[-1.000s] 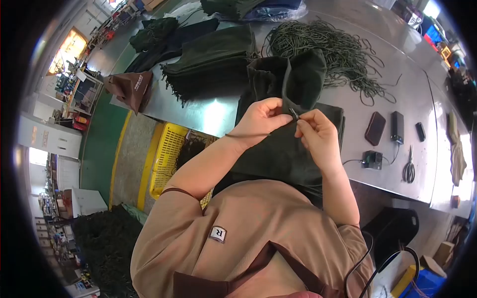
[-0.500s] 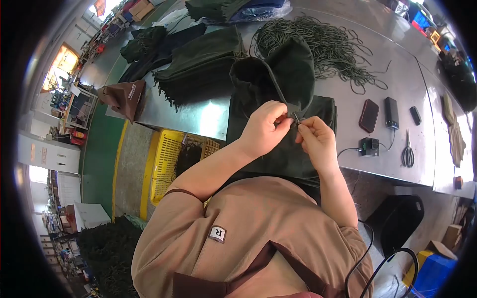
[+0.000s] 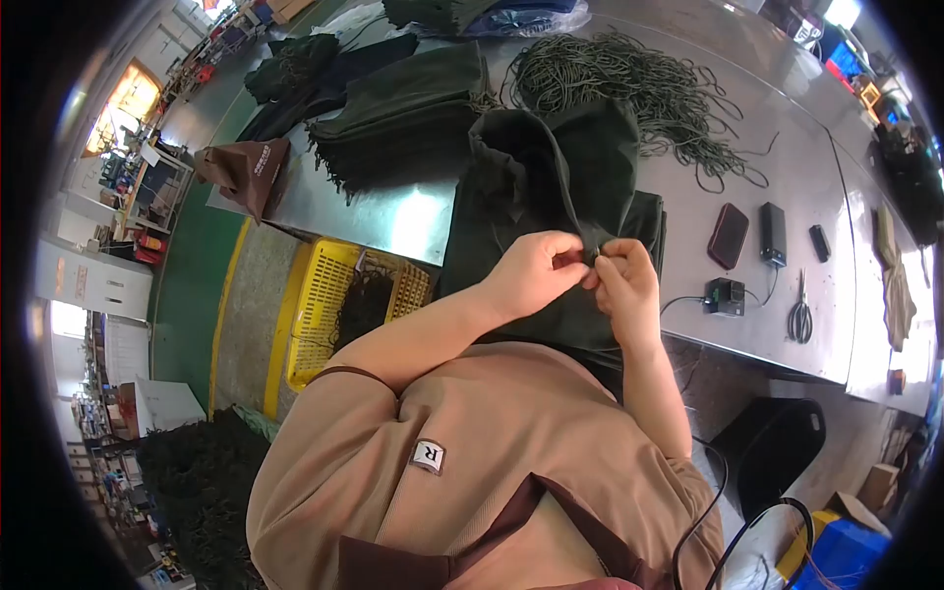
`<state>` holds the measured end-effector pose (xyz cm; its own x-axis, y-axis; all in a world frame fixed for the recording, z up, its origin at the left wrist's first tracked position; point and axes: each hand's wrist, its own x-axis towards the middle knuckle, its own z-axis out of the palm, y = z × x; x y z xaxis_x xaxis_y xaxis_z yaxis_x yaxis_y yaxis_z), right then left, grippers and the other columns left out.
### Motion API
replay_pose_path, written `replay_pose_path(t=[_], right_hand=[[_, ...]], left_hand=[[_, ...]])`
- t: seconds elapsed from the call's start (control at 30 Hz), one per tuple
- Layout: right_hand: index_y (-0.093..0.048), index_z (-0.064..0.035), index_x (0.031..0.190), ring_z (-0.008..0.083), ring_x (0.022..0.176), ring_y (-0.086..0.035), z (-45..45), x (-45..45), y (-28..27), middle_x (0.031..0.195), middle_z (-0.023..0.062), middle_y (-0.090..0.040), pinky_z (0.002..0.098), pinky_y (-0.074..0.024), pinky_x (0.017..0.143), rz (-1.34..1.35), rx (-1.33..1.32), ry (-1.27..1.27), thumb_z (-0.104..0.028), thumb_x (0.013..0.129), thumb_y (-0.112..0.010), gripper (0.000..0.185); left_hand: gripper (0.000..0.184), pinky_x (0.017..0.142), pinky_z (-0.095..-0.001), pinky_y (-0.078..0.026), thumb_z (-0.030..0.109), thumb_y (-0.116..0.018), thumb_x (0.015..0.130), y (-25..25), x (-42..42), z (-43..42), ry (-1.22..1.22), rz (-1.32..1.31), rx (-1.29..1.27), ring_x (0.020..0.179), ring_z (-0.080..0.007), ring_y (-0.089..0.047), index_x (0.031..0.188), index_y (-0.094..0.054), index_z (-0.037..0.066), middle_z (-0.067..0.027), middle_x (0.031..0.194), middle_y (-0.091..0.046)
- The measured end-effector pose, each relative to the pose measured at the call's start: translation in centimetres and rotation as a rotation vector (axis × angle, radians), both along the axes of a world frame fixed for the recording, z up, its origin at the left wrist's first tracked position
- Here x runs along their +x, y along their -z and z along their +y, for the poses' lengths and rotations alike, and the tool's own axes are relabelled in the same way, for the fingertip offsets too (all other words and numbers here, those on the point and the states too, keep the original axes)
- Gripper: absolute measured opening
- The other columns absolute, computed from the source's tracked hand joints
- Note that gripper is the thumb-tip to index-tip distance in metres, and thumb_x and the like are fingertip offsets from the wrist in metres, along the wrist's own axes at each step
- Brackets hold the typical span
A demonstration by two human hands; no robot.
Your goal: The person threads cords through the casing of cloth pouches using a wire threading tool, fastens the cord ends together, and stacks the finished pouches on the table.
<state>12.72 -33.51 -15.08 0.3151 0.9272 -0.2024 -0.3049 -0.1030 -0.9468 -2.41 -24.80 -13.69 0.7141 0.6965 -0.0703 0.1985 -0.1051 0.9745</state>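
Dark green cloth (image 3: 600, 157) stands up in a loose fold at the table's near edge, over more flat dark green cloth (image 3: 472, 241). My left hand (image 3: 541, 270) pinches the lower edge of the raised fold. Close beside it on the right, my right hand (image 3: 626, 285) has thumb and finger pressed together around a small thing at the same edge, too small to make out. The fingertips of both hands almost meet.
Behind the cloth lies a tangle of green cord (image 3: 629, 84). A fringed cloth stack (image 3: 403, 118) is at left. A phone (image 3: 729, 236), a power bank (image 3: 773, 234) and scissors (image 3: 801, 315) lie right. A yellow basket (image 3: 320, 305) stands below.
Both hands have moved slightly lower in the view, with the cloth's edge between them. The raised fold has shifted and changed shape, and the view has turned a little.
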Motion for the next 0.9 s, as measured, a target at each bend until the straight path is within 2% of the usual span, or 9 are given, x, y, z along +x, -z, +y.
replay_pose_path(t=[0.23,0.33,0.43,0.5,0.57,0.67,0.77,0.8,0.9], right_hand=[[-0.059,-0.0018,0.098,0.0083,0.057,-0.057,-1.0,-0.4,0.6,0.078,0.0074,-0.068,0.0237,-0.0437,0.051,-0.328,0.018,0.067,-0.003,0.096,-0.060,0.003],[-0.063,-0.0041,0.117,0.0294,0.072,-0.067,-1.5,0.4,0.8,0.096,0.0141,-0.067,0.0331,-0.0540,0.067,-1.078,0.300,0.222,-0.001,0.093,-0.062,0.025],[-0.064,-0.0060,0.122,0.0330,0.074,-0.068,-4.3,2.3,0.8,0.097,0.0150,-0.067,0.0345,-0.0540,0.066,-1.510,0.306,0.262,-0.002,0.094,-0.062,0.029],[-0.064,-0.0070,0.125,0.0343,0.065,-0.064,-8.0,3.2,2.2,0.093,0.0158,-0.066,0.0414,-0.0542,0.063,-1.357,-0.003,0.101,-0.002,0.089,-0.067,0.037],[-0.065,-0.0048,0.126,0.0247,0.060,-0.062,-9.9,3.6,3.4,0.083,0.0115,-0.065,0.0350,-0.0515,0.058,-1.347,0.121,0.114,-0.001,0.092,-0.063,0.034],[-0.067,-0.0005,0.125,0.0063,0.065,-0.052,-11.0,2.6,3.5,0.069,0.0032,-0.053,0.0245,-0.0437,0.057,-0.304,-0.171,0.056,0.000,0.097,-0.056,0.030],[-0.065,0.0021,0.126,0.0079,0.062,-0.055,-10.0,1.8,4.0,0.067,0.0020,-0.058,0.0247,-0.0444,0.056,-0.302,-0.203,0.087,-0.001,0.097,-0.056,0.031],[-0.066,0.0018,0.123,0.0143,0.064,-0.061,-9.9,2.1,3.9,0.075,0.0072,-0.061,0.0277,-0.0482,0.058,-0.850,-0.036,0.124,-0.002,0.095,-0.060,0.029],[-0.067,0.0005,0.120,0.0253,0.072,-0.066,-9.5,2.1,1.3,0.090,0.0136,-0.062,0.0347,-0.0529,0.062,-1.328,0.062,0.154,-0.002,0.092,-0.063,0.028]], left_hand=[[0.024,0.065,-0.0237,-0.049,0.022,-0.064,0.100,0.8,2.3,0.8,-0.141,-0.092,-0.230,0.075,-0.0073,-0.060,0.088,-0.068,0.001,-0.0009,0.081,-0.065],[0.027,0.062,-0.0240,-0.049,0.025,-0.061,0.101,1.6,3.1,1.5,-0.217,-0.206,-0.297,0.070,-0.0093,-0.060,0.089,-0.069,0.002,-0.0022,0.081,-0.066],[0.028,0.061,-0.0252,-0.050,0.027,-0.061,0.101,2.5,3.1,3.2,-0.332,-0.340,-0.418,0.066,-0.0105,-0.059,0.087,-0.068,0.003,-0.0027,0.079,-0.066],[0.029,0.061,-0.0250,-0.050,0.028,-0.062,0.101,2.4,2.9,3.9,-0.363,-0.354,-0.450,0.066,-0.0105,-0.059,0.086,-0.067,0.003,-0.0025,0.078,-0.066],[0.031,0.060,-0.0250,-0.049,0.029,-0.063,0.100,2.7,3.4,3.3,-0.367,-0.374,-0.454,0.065,-0.0104,-0.059,0.084,-0.066,0.003,-0.0028,0.077,-0.066],[0.033,0.059,-0.0255,-0.047,0.029,-0.064,0.099,2.5,5.0,-0.5,-0.364,-0.229,-0.331,0.061,-0.0103,-0.058,0.081,-0.066,0.002,-0.0031,0.068,-0.063],[0.038,0.055,-0.0290,-0.047,0.033,-0.067,0.097,4.3,5.1,-4.2,-0.127,0.022,0.114,0.057,-0.0130,-0.058,0.077,-0.066,0.001,-0.0053,0.065,-0.062],[0.037,0.057,-0.0294,-0.048,0.034,-0.068,0.096,4.3,4.9,-5.0,-0.108,-0.049,-0.025,0.061,-0.0133,-0.059,0.079,-0.066,0.001,-0.0049,0.069,-0.063],[0.025,0.066,-0.0269,-0.049,0.027,-0.069,0.095,3.6,3.6,-2.8,-0.258,-0.146,-0.607,0.074,-0.0118,-0.059,0.088,-0.068,0.003,-0.0035,0.081,-0.067]])
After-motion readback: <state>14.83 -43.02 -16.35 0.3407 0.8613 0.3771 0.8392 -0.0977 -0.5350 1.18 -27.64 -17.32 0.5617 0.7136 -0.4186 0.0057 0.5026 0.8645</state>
